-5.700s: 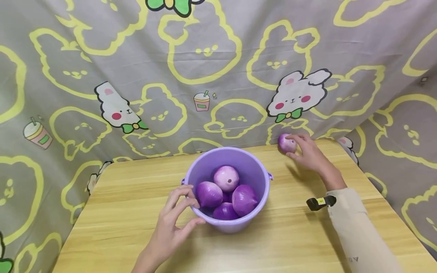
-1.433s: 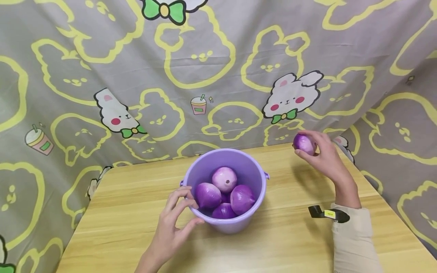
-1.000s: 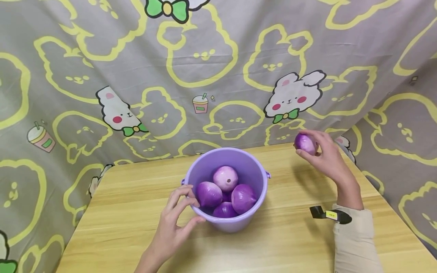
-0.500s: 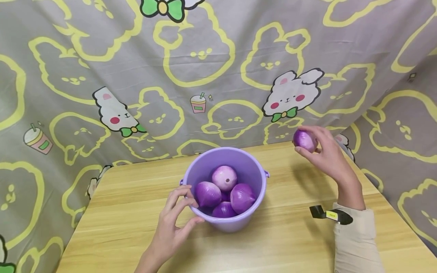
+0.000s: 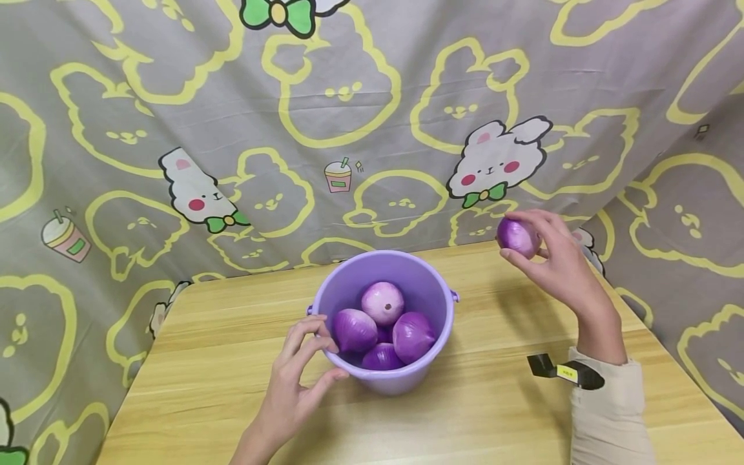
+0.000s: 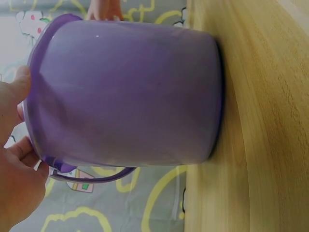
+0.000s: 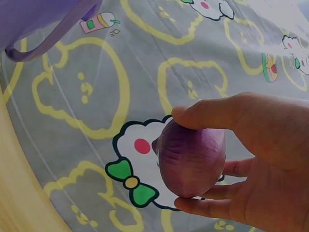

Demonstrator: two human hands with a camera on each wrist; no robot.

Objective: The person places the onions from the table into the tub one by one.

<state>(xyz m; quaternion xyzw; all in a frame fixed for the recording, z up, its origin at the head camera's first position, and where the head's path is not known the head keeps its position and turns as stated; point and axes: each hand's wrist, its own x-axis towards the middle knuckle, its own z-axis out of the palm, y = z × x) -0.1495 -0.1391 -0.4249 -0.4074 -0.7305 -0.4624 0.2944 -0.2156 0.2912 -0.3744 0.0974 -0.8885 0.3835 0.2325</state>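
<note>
My left hand holds the near-left rim of a light purple bucket, fingers over the edge and thumb on the outside near the front. In the left wrist view the bucket stands upright on the table. Several purple onions lie inside it. Off to the right, my right hand grips another purple onion between thumb and fingers, raised over the table's back right part. The right wrist view shows this onion with its pointed tip facing away from the palm.
The wood-grain table ends at a grey curtain with yellow cartoon outlines, close behind the bucket. The bucket's handle hangs down on its far side. A black strap device sits on the right wrist.
Since the earliest frame, my right hand has taken the onion from the table's back edge, lifted it and moved it right. Lately it has risen slightly. Left hand and bucket stay put.
</note>
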